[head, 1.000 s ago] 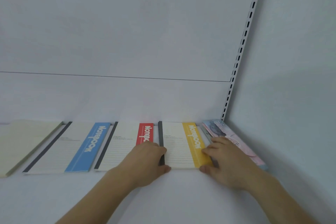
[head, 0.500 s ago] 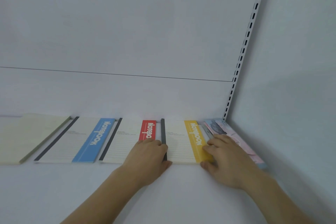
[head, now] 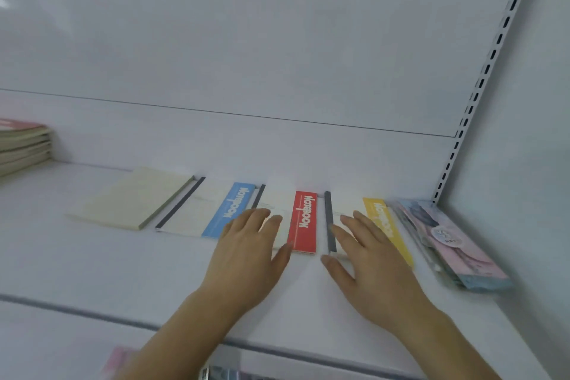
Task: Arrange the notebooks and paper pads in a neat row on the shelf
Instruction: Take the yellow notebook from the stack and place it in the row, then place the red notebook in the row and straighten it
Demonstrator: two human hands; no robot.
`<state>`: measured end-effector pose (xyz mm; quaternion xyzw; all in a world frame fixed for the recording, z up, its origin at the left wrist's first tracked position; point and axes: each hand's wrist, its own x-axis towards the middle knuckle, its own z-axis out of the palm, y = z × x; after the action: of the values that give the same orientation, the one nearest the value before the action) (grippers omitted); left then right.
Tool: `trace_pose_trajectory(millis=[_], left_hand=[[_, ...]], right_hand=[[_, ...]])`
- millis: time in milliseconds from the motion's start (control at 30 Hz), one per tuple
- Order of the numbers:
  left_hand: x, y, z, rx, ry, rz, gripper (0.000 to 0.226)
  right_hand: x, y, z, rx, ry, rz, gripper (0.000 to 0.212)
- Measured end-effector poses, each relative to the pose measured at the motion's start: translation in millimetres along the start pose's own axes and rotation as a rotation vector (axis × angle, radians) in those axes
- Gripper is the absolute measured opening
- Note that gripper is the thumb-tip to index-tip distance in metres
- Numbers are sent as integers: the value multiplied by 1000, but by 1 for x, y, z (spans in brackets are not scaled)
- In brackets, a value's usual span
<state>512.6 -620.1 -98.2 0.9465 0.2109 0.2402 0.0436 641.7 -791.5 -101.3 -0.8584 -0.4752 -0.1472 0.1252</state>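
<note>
Both hands are laid out flat on the white shelf (head: 92,271), palms down, fingers straight and a bit spread, gripping nothing. The left hand (head: 246,253) covers the near part of the red notebook (head: 303,222), fingertips on its white lined page, thumb pointing toward the red band just right of it. The right hand (head: 367,259) does the same on the yellow notebook (head: 385,225): fingers over the white page, the dark binding strip just left of its index finger, the yellow band running along the outer side of the hand. Both forearms come up from the bottom edge and angle inward. Each coloured band reads "NOTEBOOK" in white letters running lengthwise; the small print under it is too blurry to read. Left of the left hand, partly tucked under its outer edge, is the blue notebook (head: 229,210) with the same wording, and further left a plain cream pad (head: 132,197). All four lie flat, side by side. Right of the right hand, near the side wall, sits a pink and blue wrapped pack (head: 456,247) with a round sticker I can't make out. Way off left there's a stack of books (head: 21,145).
</note>
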Motion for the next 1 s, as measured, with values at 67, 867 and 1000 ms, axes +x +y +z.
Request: trace_pose_trajectory(millis=[67,867,1000], left_hand=[[-14,-21,-13,20,2,-20,53],[-266,-374,-219,236,50,-527,66],[-260,-429,-228,263,58,-568,65]], right_hand=[[2,-29,-2,-8,-24,-22,77],[53,-507,46,145,-66,-497,70],[90,-556,68,200,-84,-530,82]])
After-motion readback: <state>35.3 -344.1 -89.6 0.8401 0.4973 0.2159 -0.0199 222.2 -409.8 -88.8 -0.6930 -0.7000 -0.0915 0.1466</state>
